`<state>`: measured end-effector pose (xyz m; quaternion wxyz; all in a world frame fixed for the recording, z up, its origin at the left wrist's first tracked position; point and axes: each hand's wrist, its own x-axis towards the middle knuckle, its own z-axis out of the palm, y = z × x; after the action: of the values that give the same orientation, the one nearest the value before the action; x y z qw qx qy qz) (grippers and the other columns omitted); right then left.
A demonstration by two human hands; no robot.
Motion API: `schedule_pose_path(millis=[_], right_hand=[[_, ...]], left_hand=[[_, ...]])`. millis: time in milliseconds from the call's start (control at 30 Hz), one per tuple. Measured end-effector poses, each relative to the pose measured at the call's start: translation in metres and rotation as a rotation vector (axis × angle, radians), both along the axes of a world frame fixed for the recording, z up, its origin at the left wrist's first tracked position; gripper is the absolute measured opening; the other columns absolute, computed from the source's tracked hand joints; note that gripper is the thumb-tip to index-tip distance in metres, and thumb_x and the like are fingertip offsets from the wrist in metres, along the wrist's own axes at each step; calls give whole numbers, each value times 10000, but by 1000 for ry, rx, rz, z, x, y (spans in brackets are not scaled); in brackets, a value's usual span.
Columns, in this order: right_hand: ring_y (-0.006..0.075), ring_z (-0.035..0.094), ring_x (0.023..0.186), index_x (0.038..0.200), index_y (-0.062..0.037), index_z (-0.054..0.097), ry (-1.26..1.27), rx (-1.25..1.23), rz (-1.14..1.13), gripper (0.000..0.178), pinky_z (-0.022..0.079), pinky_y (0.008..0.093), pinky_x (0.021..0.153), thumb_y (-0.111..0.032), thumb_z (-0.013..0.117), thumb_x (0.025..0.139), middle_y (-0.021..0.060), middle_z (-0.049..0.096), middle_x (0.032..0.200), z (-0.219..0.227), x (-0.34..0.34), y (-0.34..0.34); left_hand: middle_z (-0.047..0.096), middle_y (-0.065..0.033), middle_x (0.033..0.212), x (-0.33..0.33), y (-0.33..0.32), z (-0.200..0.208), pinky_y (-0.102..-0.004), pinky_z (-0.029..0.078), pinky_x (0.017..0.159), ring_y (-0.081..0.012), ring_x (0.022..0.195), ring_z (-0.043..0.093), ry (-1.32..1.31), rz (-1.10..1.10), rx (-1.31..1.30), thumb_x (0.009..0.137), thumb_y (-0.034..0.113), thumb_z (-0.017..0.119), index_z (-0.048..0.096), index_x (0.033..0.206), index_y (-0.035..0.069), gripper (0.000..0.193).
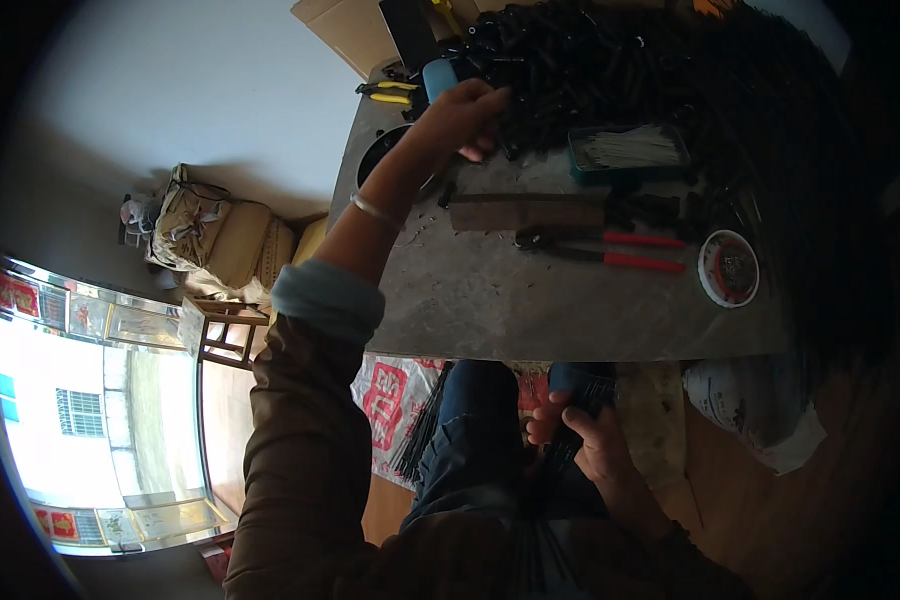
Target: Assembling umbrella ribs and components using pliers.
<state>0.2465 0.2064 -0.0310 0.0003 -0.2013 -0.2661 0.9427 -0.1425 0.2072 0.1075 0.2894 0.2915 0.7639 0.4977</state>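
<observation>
My left hand (460, 122) reaches over the table to the near left edge of a heap of small black tubular parts (570, 75). Its fingers are curled in, and what they grip, if anything, is hidden against the dark heap. Down at my lap, my right hand (600, 445) is closed round a bundle of thin black rods (592, 392), which rests over my thigh. Beneath my left wrist stands a round dark bowl (382, 150), partly covered by the forearm. A light blue object (438, 76) sits just beyond my left hand.
On the grey table (470, 300) lie red-handled cutters (640, 250), a brown flat strip (525, 212) and yellow-handled pliers (390, 93). A green tray of pale thin strips (630, 150) and a white-rimmed bowl (728, 268) stand at right. More black rods (425, 430) lean beside my left leg.
</observation>
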Motion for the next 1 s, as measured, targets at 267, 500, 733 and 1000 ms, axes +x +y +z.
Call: schedule_pose_path(millis=[267,500,733,1000], right_hand=[[329,672,908,1112,-8,551,-36,6,6,215,569,472,776,-48,502,906,189,652,990,8,-3,-5],[325,671,912,1136,-1,539,51,12,11,223,565,467,792,-56,514,921,190,652,1014,11,4,-11],[330,669,902,1167,10,505,53,-47,70,248,559,460,805,-147,490,975,200,653,1028,5,7,-27],[309,686,801,1111,17,490,64,126,68,255,581,396,689,-210,466,995,205,658,981,31,0,-54]], left_hand=[[688,-163,887,12,4,-48,-414,533,692,-309,831,685,889,61,-508,839,394,632,640,1037,55,392],[678,-202,970,-1,23,-70,-465,517,831,-375,947,649,925,67,-501,738,348,705,655,972,25,402],[674,-220,913,35,-16,-46,-392,581,691,-312,797,702,385,237,-191,725,255,742,605,1028,-13,427],[627,-151,1033,195,-149,-49,-356,554,849,-257,966,654,-635,27,555,916,53,566,534,1155,-32,255]])
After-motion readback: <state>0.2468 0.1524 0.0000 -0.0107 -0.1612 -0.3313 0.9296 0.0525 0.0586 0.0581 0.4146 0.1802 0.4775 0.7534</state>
